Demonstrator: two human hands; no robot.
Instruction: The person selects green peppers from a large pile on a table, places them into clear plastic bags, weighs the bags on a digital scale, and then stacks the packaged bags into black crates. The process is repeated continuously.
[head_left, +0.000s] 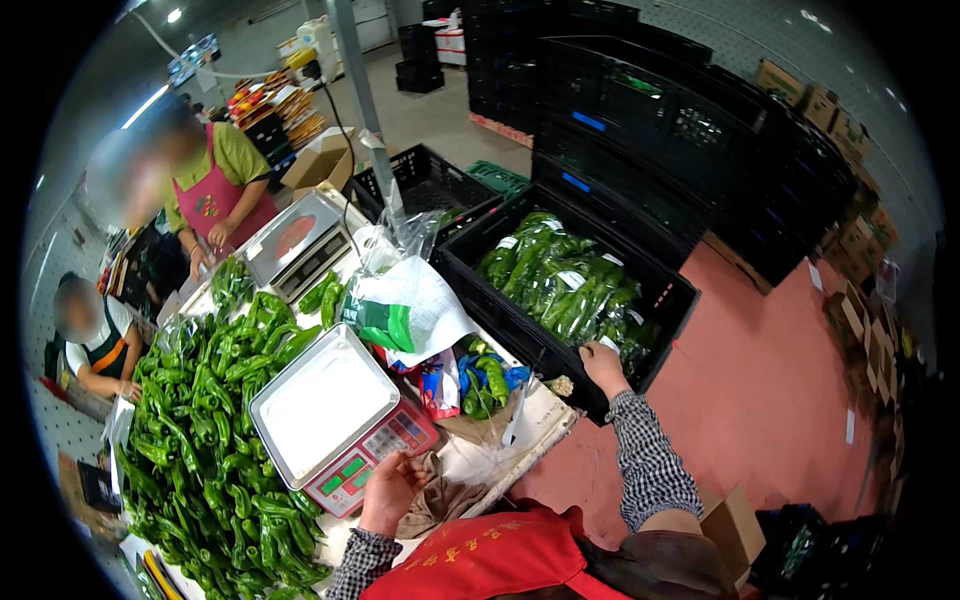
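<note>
My right hand (602, 365) reaches over the near edge of a black plastic crate (517, 319), at bagged green peppers (570, 281) with white labels; its fingertips are partly hidden, so its grip is unclear. My left hand (394, 484) is half curled beside the keypad of a red digital scale (375, 450), above a brown cloth (442, 499); whether it holds anything is unclear. The scale's metal pan (326, 405) is bare. Left of it lies a big pile of loose green peppers (217, 450). A plastic bag (382, 307) and a white paper sheet (431, 300) lie beyond the scale.
A second scale (296, 240) stands at the table's far end, near a person in a pink apron (217, 195). Another person (105, 337) is at the left. Stacked black crates (637, 135) rise behind the pepper crate. An open bag of peppers (484, 386) lies near the table edge.
</note>
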